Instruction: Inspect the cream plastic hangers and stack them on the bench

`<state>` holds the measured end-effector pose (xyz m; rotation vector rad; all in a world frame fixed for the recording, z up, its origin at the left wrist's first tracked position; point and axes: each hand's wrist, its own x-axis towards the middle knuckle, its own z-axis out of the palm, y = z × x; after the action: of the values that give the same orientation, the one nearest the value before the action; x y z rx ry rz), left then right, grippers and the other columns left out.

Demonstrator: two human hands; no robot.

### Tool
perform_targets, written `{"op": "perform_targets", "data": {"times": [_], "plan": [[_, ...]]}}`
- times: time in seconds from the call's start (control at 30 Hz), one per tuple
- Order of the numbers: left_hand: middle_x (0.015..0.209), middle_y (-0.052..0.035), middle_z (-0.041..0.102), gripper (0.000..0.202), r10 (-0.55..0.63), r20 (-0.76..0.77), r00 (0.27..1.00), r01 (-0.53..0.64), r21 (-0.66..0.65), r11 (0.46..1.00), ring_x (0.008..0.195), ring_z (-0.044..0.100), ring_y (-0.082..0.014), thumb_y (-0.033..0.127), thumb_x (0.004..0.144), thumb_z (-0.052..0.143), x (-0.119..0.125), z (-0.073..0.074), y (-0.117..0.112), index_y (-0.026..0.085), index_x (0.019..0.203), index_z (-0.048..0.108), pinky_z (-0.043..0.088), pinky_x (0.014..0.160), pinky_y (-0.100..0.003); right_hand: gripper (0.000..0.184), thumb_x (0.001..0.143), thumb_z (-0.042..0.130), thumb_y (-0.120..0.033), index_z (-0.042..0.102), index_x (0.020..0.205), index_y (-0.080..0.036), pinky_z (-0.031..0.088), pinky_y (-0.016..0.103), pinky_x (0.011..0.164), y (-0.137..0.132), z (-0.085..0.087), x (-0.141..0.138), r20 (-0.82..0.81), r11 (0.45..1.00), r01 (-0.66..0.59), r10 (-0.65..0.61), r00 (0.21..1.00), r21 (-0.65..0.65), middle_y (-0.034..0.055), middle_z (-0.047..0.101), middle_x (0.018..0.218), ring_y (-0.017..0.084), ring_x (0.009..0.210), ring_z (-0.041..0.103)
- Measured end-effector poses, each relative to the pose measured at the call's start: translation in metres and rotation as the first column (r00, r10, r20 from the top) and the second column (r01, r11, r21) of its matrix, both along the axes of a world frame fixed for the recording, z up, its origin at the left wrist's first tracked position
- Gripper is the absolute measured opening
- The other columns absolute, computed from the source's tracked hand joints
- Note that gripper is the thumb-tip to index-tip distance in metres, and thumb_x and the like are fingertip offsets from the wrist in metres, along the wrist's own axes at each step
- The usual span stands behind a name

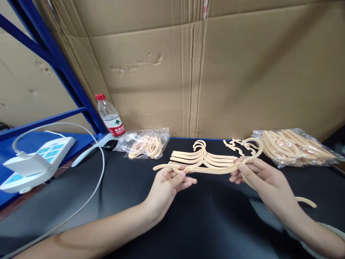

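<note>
So closest to the lens is the left forearm (107,230), coming in low and ending at the left hand (167,187), just in front of the hanger stack (221,157) on the black counter (215,223). That hand has a short curved piece (163,166) pinched between thumb and fingers, its free tip poking out past the stack's left side.

The right hand (269,180) is in front of the stack's right side, thumb and fingers closed on a beige hanger (215,169) right below its hook. The hanger's long bar runs sideways from there, roughly in line with the stack's arms, so its far end sits at the left fingertips. That's the spot that matters, imo: bar end and short piece almost end to end, left hand way nearer the joint. Can't tell if they're actually connected, fingers are in the way.

Another curved end (307,201) shows beyond the right wrist; no idea if it's the same hanger.

Around the stack: bagged rings (153,147) to its left, small loose pieces (233,146) to its right, bigger bag of parts (291,147) further right.
</note>
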<state>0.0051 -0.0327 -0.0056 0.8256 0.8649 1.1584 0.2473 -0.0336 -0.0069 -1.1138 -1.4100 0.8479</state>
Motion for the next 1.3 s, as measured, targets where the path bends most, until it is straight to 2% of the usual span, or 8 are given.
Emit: {"op": "perform_targets", "data": {"times": [0.13,0.23,0.33,0.4,0.6,0.8,1.0,1.3], "plan": [[0.103,-0.0108,0.071,0.022,-0.237,-0.105,0.966,0.220,-0.153,0.963,0.066,0.072,-0.0161,0.020,0.081,0.068,0.009,-0.009,-0.028,0.016,0.100,0.058,0.057,0.062,-0.025,0.037,0.078,0.070,-0.054,0.065,0.078,-0.018,0.062,0.031,0.060,0.009,-0.005,0.004,0.037,0.993,-0.054,0.058,0.998,-0.105,0.0069,0.067,0.078,0.021,0.074,0.066],[0.098,-0.0108,0.071,0.015,-0.433,-0.450,0.781,0.518,0.078,0.852,0.072,0.071,-0.0208,0.017,0.084,0.058,0.010,-0.009,-0.047,0.018,0.099,0.059,0.057,0.062,-0.030,0.037,0.077,0.070,-0.054,0.063,0.074,-0.018,0.061,0.032,0.064,0.013,-0.011,0.004,0.135,0.989,-0.095,0.111,0.985,-0.117,0.0073,0.066,0.084,0.021,0.078,0.064],[0.117,-0.0158,0.067,0.027,-0.109,-0.828,0.550,0.741,0.424,0.520,0.111,0.060,-0.0291,0.008,0.085,0.051,0.005,-0.003,-0.050,0.015,0.109,0.063,0.047,0.099,-0.042,0.028,0.080,0.066,-0.047,0.062,0.082,-0.018,0.055,0.032,0.063,0.014,-0.019,0.003,0.283,0.995,-0.075,0.090,0.955,-0.062,0.0055,0.066,0.080,0.020,0.073,0.063],[0.134,-0.0175,0.057,0.036,0.132,-0.885,0.447,0.787,0.459,0.411,0.129,0.045,-0.0337,0.008,0.084,0.051,0.002,-0.003,-0.044,0.013,0.119,0.059,0.035,0.110,-0.050,0.025,0.081,0.065,-0.041,0.059,0.093,-0.020,0.051,0.032,0.062,0.014,-0.023,0.001,0.374,0.999,-0.047,0.051,0.926,-0.022,0.0027,0.066,0.075,0.019,0.069,0.062],[0.139,-0.0212,0.050,0.046,0.288,-0.927,0.242,0.790,0.360,0.495,0.129,0.044,-0.0379,0.025,0.086,0.060,0.001,-0.013,-0.032,0.012,0.130,0.052,0.039,0.105,-0.057,0.025,0.082,0.063,-0.032,0.051,0.101,-0.022,0.050,0.032,0.065,0.015,-0.033,-0.002,0.503,0.996,-0.060,0.016,0.864,0.072,-0.0009,0.063,0.073,0.017,0.066,0.058],[0.134,-0.0178,0.055,0.041,0.381,-0.888,0.255,0.795,0.417,0.440,0.123,0.050,-0.0349,0.023,0.088,0.057,0.001,-0.008,-0.028,0.014,0.128,0.055,0.041,0.103,-0.052,0.020,0.083,0.065,-0.029,0.054,0.098,-0.021,0.049,0.034,0.069,0.021,-0.034,0.001,0.592,0.985,-0.117,0.020,0.805,0.126,0.0016,0.061,0.081,0.019,0.073,0.058],[0.145,-0.0176,0.047,0.053,0.362,-0.911,0.197,0.775,0.371,0.512,0.133,0.040,-0.0390,0.035,0.090,0.058,-0.002,-0.016,-0.017,0.017,0.138,0.047,0.029,0.110,-0.061,0.021,0.084,0.070,-0.037,0.060,0.092,-0.020,0.048,0.038,0.078,0.021,-0.032,0.002,0.659,0.977,-0.100,-0.049,0.750,0.186,0.0036,0.061,0.083,0.022,0.080,0.058],[0.139,-0.0168,0.053,0.051,0.400,-0.885,0.239,0.752,0.429,0.501,0.127,0.048,-0.0380,0.036,0.090,0.059,-0.002,-0.020,-0.015,0.016,0.136,0.050,0.033,0.109,-0.057,0.019,0.091,0.056,-0.030,0.070,0.090,-0.017,0.049,0.029,0.066,0.046,-0.013,0.033,0.624,0.978,0.037,-0.158,0.765,0.204,0.0047,0.070,0.082,0.018,0.073,0.063]]}}
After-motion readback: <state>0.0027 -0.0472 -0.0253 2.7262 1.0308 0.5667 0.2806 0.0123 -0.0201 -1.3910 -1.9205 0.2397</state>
